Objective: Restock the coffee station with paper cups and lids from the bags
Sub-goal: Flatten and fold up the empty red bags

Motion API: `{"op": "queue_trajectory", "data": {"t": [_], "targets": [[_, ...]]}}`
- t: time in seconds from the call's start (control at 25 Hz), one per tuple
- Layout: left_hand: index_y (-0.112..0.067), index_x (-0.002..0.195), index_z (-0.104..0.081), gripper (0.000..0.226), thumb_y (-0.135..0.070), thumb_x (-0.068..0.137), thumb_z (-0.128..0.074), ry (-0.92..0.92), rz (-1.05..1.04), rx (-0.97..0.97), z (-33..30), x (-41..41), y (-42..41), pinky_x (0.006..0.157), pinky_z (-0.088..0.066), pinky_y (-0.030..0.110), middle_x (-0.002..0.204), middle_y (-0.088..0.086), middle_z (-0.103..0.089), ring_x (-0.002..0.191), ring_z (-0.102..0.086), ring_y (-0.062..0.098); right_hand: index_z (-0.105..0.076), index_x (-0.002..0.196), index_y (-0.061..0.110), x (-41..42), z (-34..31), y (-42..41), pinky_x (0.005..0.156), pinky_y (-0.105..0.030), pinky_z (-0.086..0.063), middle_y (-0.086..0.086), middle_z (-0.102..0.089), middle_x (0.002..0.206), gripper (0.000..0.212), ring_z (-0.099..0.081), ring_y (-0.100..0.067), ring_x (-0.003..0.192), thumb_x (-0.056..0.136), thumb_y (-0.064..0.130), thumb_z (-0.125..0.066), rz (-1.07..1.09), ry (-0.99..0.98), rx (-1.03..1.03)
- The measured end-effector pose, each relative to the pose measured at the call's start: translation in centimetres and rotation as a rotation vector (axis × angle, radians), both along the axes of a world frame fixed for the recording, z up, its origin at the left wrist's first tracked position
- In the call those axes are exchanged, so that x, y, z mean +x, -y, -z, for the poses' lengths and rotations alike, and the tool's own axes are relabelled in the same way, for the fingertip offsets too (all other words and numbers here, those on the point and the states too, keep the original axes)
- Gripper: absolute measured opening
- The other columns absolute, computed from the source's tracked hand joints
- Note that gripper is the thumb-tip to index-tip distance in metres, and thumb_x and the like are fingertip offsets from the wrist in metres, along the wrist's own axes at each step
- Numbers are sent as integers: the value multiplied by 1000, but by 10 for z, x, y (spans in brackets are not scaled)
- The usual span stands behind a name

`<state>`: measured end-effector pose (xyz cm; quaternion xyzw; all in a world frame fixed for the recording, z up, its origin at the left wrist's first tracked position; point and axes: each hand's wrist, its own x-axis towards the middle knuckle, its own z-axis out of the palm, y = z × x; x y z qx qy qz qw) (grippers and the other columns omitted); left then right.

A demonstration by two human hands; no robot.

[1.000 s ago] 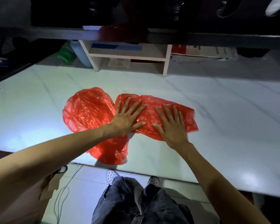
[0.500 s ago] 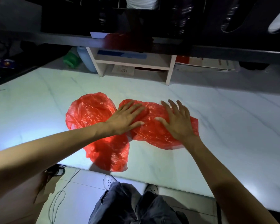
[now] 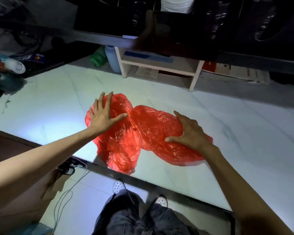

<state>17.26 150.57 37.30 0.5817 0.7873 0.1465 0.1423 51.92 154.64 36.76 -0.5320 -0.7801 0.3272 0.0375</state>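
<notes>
Two flattened red plastic bags lie side by side on the white marble counter [image 3: 244,133]. The left bag [image 3: 120,146] hangs a little over the counter's front edge. My left hand [image 3: 103,116] lies flat on its upper part with the fingers spread. The right bag [image 3: 156,126] stretches out to the right. My right hand [image 3: 188,131] presses on it, fingers bent slightly downward over the plastic. A stack of white cups or lids [image 3: 176,4] shows at the top edge, on the dark shelf.
A white wooden shelf unit [image 3: 158,68] stands at the back of the counter, with a blue bottle [image 3: 111,58] and a green object [image 3: 98,57] beside it. Clutter fills the far left [image 3: 10,68]. A dark overhead shelf [image 3: 210,53] runs across the top. Cables lie on the floor below.
My left hand has moved from the middle seam to the left bag's top. My right hand has slid right on the other bag. The camera has tilted up.
</notes>
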Motion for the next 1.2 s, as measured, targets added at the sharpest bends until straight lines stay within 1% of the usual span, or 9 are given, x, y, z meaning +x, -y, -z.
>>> {"op": "queue_trajectory", "data": {"t": [0.16,0.32,0.36,0.48,0.68,0.8,0.96,1.08,1.2], "targets": [[-46,155,5,123,-96,53,-42,19,-78,12,12,-18,15,115,-2,69,167,5,5,153,3,38,-8,154,46,-23,3,12,119,-54,-27,5,-29,162,118,-29,-27,147,59,92,-60,-15,6,26],[-51,153,6,131,-90,50,-66,153,-168,-47,17,-47,30,114,-7,71,167,5,4,152,0,39,5,153,49,-54,14,26,120,-55,-24,-2,-20,165,125,-24,-31,149,55,96,-55,-58,99,85],[-51,153,5,132,-88,49,-67,173,-148,-71,20,-53,34,115,-11,70,167,6,2,152,-3,39,6,154,48,-61,16,31,120,-54,-24,-3,-18,165,125,-23,-32,149,56,95,-56,-56,119,100],[-49,154,1,138,-98,39,-60,199,-72,-94,31,-72,43,116,-25,63,164,10,-15,150,-18,36,3,155,45,-82,20,42,118,-51,-24,-2,-21,162,124,-24,-31,145,60,89,-61,-49,164,142],[-40,156,-11,131,-90,46,-59,171,88,-80,30,-83,54,110,-35,56,153,11,-34,140,-32,35,-6,157,37,-107,19,50,112,-51,-33,-6,-32,155,117,-33,-31,139,66,84,-63,59,199,167],[-36,157,-16,126,-89,51,-58,151,154,-35,33,-89,55,104,-38,51,143,11,-42,130,-39,33,-19,156,31,-118,16,59,107,-50,-38,-9,-42,146,106,-44,-32,132,72,75,-68,151,167,173],[-39,156,-15,117,-84,59,-61,204,198,35,40,-95,54,103,-38,48,139,8,-44,128,-40,30,-24,154,32,-132,11,72,103,-50,-44,-5,-50,143,98,-54,-32,128,76,67,-71,247,59,166],[-37,156,-16,111,-74,67,-71,278,161,75,40,-96,51,107,-36,49,143,11,-43,132,-38,30,-25,151,37,-141,2,77,97,-48,-49,-2,-52,145,91,-56,-31,127,78,62,-73,301,-22,203],[-39,155,-18,103,-68,71,-72,355,78,87,37,-94,44,109,-35,50,144,14,-41,134,-37,33,-27,148,41,-150,-15,77,103,-52,-49,2,-52,147,81,-56,-29,129,82,62,-69,412,-151,220]]}}
